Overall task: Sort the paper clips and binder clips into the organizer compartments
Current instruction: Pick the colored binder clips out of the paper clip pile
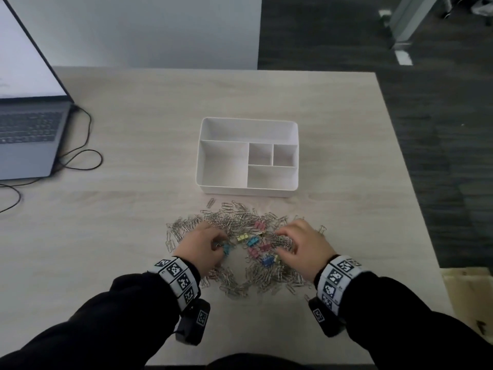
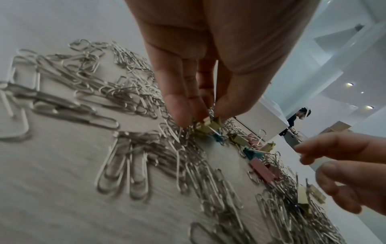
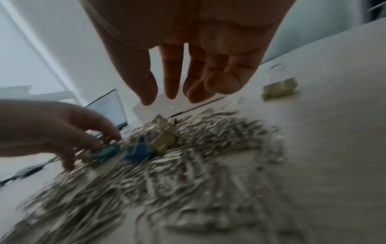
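Note:
A white organizer [image 1: 248, 192] with several empty compartments stands mid-table. In front of it spreads a heap of silver paper clips [image 1: 234, 222] with coloured binder clips [image 1: 253, 241] in its middle. My left hand [image 2: 208, 113] is down in the heap's left side and pinches the wire handle of a yellow binder clip [image 2: 206, 128] between thumb and fingers; a teal binder clip [image 1: 226, 248] lies right against it. My right hand [image 3: 167, 99] hovers just above the heap's right side, fingers relaxed and holding nothing. That view is blurred.
An open laptop [image 1: 26, 134] sits at the table's left edge, its black cable [image 1: 80, 156] looping onto the wood. One yellow binder clip [image 3: 279, 90] lies apart to the right of the heap. The table's right edge [image 1: 400, 156] drops to dark floor.

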Tool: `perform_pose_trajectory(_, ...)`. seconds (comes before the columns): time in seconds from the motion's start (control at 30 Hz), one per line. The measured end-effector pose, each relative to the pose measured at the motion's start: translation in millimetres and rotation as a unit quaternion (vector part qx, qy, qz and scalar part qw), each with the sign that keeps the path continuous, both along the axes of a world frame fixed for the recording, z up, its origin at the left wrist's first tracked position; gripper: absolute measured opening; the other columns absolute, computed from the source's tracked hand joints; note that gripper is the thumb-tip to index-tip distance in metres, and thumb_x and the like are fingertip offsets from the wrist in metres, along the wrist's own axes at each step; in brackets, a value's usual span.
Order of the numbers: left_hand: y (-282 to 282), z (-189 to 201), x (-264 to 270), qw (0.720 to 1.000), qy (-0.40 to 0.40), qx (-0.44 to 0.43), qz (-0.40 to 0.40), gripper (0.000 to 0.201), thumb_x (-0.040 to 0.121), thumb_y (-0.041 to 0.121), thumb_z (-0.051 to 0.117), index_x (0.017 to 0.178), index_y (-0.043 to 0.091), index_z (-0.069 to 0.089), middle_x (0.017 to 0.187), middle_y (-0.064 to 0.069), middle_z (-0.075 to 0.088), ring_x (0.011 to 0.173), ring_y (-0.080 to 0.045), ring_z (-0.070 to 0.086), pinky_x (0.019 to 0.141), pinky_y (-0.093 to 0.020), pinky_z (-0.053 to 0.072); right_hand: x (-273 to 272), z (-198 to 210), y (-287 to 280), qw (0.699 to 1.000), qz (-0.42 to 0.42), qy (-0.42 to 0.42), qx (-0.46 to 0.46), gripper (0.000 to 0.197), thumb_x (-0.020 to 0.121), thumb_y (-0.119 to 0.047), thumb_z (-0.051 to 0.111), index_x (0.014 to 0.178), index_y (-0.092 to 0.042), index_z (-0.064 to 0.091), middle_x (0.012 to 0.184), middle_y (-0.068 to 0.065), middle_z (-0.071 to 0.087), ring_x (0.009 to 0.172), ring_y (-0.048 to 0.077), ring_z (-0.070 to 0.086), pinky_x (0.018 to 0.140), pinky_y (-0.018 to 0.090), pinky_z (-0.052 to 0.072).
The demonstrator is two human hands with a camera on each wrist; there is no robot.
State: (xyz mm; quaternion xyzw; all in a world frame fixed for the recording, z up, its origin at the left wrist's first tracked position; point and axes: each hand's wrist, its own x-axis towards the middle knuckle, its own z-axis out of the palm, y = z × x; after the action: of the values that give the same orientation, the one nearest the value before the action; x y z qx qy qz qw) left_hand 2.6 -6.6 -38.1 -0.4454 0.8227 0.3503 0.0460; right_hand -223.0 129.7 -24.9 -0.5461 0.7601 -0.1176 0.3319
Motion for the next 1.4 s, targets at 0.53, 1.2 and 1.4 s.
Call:
perform_pose_trajectory(0.53, 5, 21, 2, 0.978, 0.066, 0.132, 0.146, 0.022, 0.078, 0.006, 0.066, 0.073, 0.027, 0.069, 0.083, 0.001, 0.071, 0.070, -0.016, 0.071, 0.069, -0.039, 0.061, 32, -11, -29, 0.999, 0.038, 0.006, 0.002, 0.010, 0.093, -0.017, 0.053, 0.098, -0.020, 0.060, 0.102, -0.003, 0.054, 0.090, 0.012, 0.053, 0.085, 0.027, 0.048)
perform_pose_trajectory(1.2, 30, 27, -75, 0.891, 0.174, 0.335, 0.254, 0.013, 0.081, -0.007, 0.067, 0.084, 0.004, 0.072, 0.094, -0.014, 0.072, 0.080, -0.030, 0.070, 0.075, -0.052, 0.059, -49, 3, 40, 0.964, -0.249, -0.031, -0.091, 0.015, 0.083, -0.023, 0.071, 0.097, -0.024, 0.067, 0.101, -0.010, 0.056, 0.069, 0.004, 0.058, 0.073, 0.024, 0.050)
perform_pose_trajectory(1.4, 46, 33, -99, 0.853, 0.209, 0.403, 0.259, 0.012, 0.080, -0.009, 0.067, 0.085, 0.001, 0.069, 0.080, -0.010, 0.073, 0.066, -0.022, 0.071, 0.053, -0.030, 0.057, 0, 19, 25, 0.943, -0.187, -0.274, -0.033, 0.067, 0.075, -0.034, 0.080, 0.133, -0.040, 0.047, 0.118, -0.020, 0.057, 0.077, 0.005, 0.068, 0.064, 0.021, 0.057)
